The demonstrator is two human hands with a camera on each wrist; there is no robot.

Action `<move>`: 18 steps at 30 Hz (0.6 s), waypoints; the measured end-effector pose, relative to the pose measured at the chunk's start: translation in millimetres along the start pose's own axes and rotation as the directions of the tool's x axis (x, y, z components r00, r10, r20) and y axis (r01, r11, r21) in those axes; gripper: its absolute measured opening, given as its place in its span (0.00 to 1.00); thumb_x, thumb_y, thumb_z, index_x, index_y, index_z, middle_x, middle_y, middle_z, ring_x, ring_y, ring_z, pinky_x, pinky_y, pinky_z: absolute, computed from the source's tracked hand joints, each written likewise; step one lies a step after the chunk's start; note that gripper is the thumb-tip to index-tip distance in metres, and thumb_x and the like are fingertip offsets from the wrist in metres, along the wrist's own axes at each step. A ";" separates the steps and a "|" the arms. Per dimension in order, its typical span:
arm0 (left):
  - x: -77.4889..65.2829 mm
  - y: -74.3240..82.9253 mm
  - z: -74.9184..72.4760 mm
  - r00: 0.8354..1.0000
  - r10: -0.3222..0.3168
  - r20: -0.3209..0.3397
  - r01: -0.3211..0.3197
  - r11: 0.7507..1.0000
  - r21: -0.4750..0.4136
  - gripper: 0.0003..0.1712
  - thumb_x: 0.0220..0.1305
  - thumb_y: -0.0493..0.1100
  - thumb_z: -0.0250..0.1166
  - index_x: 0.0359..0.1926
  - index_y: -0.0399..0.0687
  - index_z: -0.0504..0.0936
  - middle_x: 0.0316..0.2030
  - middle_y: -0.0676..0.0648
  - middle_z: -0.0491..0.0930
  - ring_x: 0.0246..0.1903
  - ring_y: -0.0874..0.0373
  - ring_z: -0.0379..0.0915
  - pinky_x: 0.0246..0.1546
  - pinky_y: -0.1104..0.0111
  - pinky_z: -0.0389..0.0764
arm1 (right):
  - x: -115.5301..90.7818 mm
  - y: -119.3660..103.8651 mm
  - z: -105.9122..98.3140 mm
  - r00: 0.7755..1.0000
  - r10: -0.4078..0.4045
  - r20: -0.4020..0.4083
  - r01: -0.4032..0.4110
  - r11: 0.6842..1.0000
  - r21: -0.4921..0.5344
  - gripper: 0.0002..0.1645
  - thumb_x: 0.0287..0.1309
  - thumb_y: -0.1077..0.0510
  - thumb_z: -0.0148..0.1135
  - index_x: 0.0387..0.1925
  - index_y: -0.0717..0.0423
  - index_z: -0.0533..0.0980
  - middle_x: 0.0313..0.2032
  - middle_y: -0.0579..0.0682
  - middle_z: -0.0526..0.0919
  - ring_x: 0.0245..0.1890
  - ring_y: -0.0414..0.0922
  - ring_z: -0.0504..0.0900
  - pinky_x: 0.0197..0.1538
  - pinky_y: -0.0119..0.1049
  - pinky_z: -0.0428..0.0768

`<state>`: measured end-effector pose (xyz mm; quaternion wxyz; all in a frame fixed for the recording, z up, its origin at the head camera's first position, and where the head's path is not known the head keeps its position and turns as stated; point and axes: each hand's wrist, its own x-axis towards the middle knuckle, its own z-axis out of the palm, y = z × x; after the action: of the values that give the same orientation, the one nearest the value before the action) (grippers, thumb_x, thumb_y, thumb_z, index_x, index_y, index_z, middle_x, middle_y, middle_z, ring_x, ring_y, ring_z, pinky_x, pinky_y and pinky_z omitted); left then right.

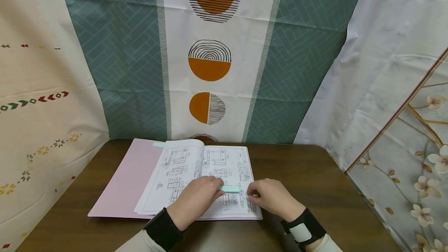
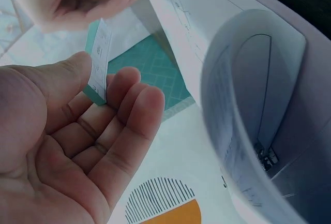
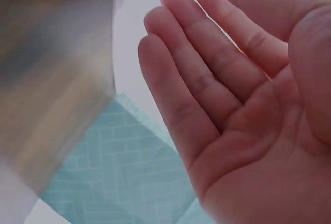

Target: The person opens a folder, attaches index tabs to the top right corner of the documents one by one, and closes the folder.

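My left hand point(image 1: 197, 195) pinches a slim mint-green sticky note pad point(image 1: 230, 189) between thumb and fingers, over the right-hand page of an open booklet point(image 1: 210, 158). In the left wrist view the pad point(image 2: 99, 61) shows its green edge and a white printed underside. My right hand point(image 1: 269, 195) hovers by the booklet's right edge, a short gap from the pad's end. Its fingers point(image 3: 181, 63) are relaxed and bend slightly, holding nothing. Technical line drawings cover both booklet pages, and the left page bows upward near the spine.
The booklet sits in a pink folder point(image 1: 122, 182) whose cover lies opened to the left. A mint-green sticky note point(image 1: 159, 144) is at the cover's top edge. All lie on a dark wooden table point(image 1: 290, 162), with a patterned curtain point(image 1: 224, 119) hanging behind.
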<state>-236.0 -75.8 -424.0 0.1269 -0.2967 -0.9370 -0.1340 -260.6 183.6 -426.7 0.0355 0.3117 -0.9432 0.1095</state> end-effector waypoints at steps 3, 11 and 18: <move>0.9 -1.8 1.2 1.000 -0.015 0.006 0.015 1.000 -0.007 0.15 0.63 0.52 0.68 0.46 0.51 0.84 0.34 0.57 0.80 0.31 0.64 0.71 0.37 0.69 0.76 | 5.1 -3.9 -4.1 0.997 -0.016 -0.076 0.013 0.999 -0.031 0.09 0.53 0.50 0.74 0.36 0.45 0.84 0.32 0.37 0.83 0.30 0.36 0.78 0.37 0.33 0.77; 1.3 -4.4 4.4 0.999 -0.027 -0.024 0.026 0.999 -0.027 0.14 0.63 0.51 0.68 0.47 0.52 0.83 0.36 0.57 0.81 0.33 0.64 0.72 0.37 0.69 0.76 | 18.4 -19.8 -8.7 0.990 -0.060 -0.128 0.062 0.998 0.014 0.21 0.50 0.45 0.75 0.46 0.46 0.85 0.41 0.41 0.86 0.40 0.39 0.84 0.43 0.36 0.79; 1.4 -3.9 6.7 0.999 -0.016 -0.028 0.015 1.000 -0.014 0.14 0.65 0.52 0.67 0.47 0.52 0.83 0.36 0.57 0.81 0.34 0.64 0.73 0.36 0.69 0.76 | 20.4 -26.5 -2.7 0.983 -0.072 -0.167 0.077 0.997 0.024 0.19 0.50 0.43 0.74 0.44 0.43 0.85 0.39 0.36 0.85 0.39 0.37 0.83 0.41 0.34 0.78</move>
<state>-240.5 -76.0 -430.5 0.1367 -0.2884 -0.9364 -0.1457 -261.2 151.7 -416.5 0.1133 0.3369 -0.9229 0.1481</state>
